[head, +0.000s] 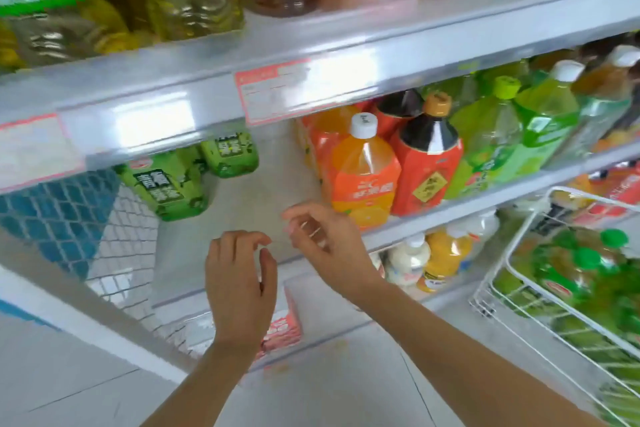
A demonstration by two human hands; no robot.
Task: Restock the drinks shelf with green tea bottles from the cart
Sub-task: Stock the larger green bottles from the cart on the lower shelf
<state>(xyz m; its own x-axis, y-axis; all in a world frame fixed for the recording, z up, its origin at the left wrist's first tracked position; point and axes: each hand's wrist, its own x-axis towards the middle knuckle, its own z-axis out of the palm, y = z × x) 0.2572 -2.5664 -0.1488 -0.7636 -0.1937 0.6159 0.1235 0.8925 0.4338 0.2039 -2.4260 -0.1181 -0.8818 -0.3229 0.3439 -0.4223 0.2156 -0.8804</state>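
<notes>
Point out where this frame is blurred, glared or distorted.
Head view: glare washes out the clear shelf-edge strip; the price tag is too smeared to read; the green tea bottles in the cart are blurred; the left hand and right hand are sharper; the wide lens tilts the shelf lines.

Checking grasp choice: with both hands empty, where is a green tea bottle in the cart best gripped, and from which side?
Probably the neck just under the green cap, from above: the bottle sits packed among others inside the cart and its wire walls, so its sides are blocked and only its top is free. The right hand is nearer.
</notes>
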